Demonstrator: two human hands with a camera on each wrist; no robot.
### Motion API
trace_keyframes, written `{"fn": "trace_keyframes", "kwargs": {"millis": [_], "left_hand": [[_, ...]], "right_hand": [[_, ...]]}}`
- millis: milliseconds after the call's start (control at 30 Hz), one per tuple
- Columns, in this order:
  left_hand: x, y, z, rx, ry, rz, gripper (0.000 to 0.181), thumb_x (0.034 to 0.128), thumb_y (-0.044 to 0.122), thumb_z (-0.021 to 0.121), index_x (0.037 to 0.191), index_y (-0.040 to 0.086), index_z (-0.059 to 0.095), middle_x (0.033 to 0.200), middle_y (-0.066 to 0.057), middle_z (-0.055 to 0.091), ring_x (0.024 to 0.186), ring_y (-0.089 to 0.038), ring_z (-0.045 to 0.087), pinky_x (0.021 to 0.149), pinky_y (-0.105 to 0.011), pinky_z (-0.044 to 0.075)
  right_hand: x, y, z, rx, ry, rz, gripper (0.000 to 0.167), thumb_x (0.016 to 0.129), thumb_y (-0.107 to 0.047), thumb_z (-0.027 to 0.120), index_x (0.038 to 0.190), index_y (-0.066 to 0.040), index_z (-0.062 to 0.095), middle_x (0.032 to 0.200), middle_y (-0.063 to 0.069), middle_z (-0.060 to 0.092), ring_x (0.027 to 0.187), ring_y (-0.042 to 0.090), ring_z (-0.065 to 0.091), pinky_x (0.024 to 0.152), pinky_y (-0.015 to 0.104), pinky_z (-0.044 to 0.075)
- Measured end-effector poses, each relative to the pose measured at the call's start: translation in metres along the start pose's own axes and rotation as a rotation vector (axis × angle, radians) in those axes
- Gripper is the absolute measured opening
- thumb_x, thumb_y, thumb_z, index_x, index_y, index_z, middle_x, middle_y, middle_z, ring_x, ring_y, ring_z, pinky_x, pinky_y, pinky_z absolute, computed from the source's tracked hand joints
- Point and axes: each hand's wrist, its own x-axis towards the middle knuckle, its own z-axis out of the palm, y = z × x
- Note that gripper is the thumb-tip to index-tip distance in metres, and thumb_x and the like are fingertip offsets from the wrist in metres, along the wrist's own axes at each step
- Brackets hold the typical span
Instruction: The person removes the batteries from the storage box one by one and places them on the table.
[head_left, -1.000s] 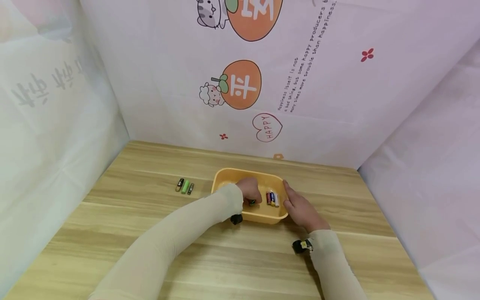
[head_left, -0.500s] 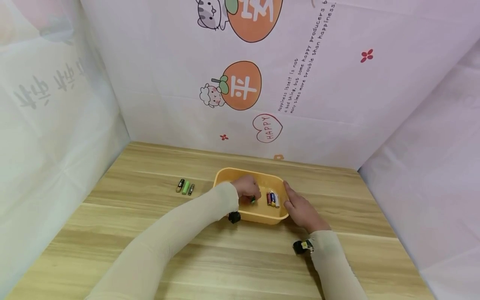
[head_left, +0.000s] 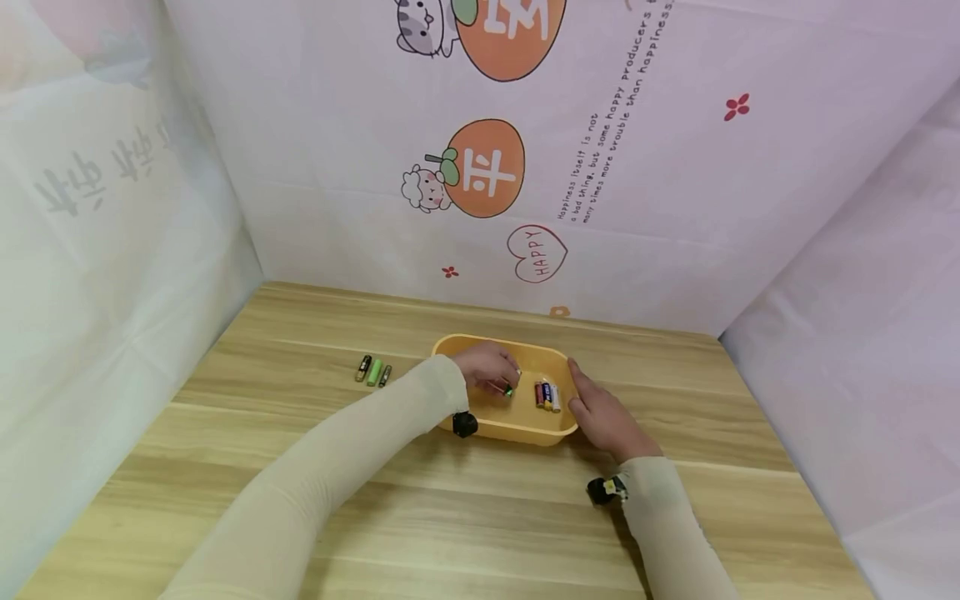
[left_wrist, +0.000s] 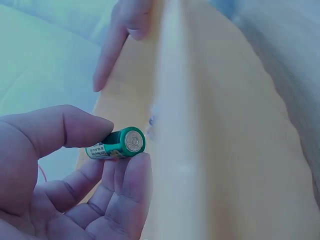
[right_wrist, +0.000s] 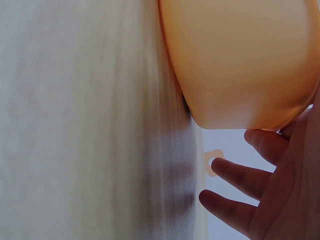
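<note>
My left hand (head_left: 487,367) is inside the yellow plastic box (head_left: 517,432), above its floor. Thumb and fingers pinch a green battery (left_wrist: 112,145), whose flat metal end faces the left wrist camera. In the head view only a bit of that battery shows past the fingers. Several batteries (head_left: 547,397), in red, blue and white, lie side by side at the right part of the box. At the box's right end rests my right hand (head_left: 609,421), touching the wall and rim. The right wrist view shows its fingers (right_wrist: 242,177) straight and spread beside the outer wall.
Three batteries lie in a row on the wooden table (head_left: 465,517), left of the box: a black and gold one (head_left: 363,368), a light green one (head_left: 374,372) and a thinner dark one (head_left: 386,376). A printed white sheet (head_left: 637,275) forms the back wall.
The left hand has lifted and shifted slightly left and away from me, bringing the green battery up from the box floor. The right hand and the box have hardly moved.
</note>
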Motion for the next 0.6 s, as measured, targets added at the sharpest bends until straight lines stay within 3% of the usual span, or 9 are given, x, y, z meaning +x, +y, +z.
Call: {"fn": "trace_keyframes", "kwargs": {"millis": [367, 600], "left_hand": [[-0.009, 0.003, -0.012, -0.056, -0.021, -0.011, 0.038, 0.0848, -0.003, 0.067, 0.121, -0.005, 0.056, 0.097, -0.015, 0.062, 0.072, -0.020, 0.062, 0.089, -0.049, 0.053], [-0.015, 0.007, -0.024, -0.107, -0.031, 0.019, 0.042, 0.0850, -0.003, 0.067, 0.124, -0.008, 0.052, 0.092, -0.014, 0.062, 0.072, -0.020, 0.063, 0.093, -0.051, 0.049]], "right_hand": [[-0.002, -0.001, 0.003, 0.003, -0.010, -0.003, 0.062, 0.103, -0.022, 0.037, 0.157, -0.013, 0.009, 0.158, 0.010, 0.021, 0.140, 0.036, 0.028, 0.113, 0.052, 0.025], [0.000, 0.001, 0.001, 0.003, 0.002, 0.000, 0.062, 0.103, -0.021, 0.037, 0.157, -0.013, 0.008, 0.158, 0.011, 0.020, 0.140, 0.037, 0.028, 0.113, 0.053, 0.024]]}}
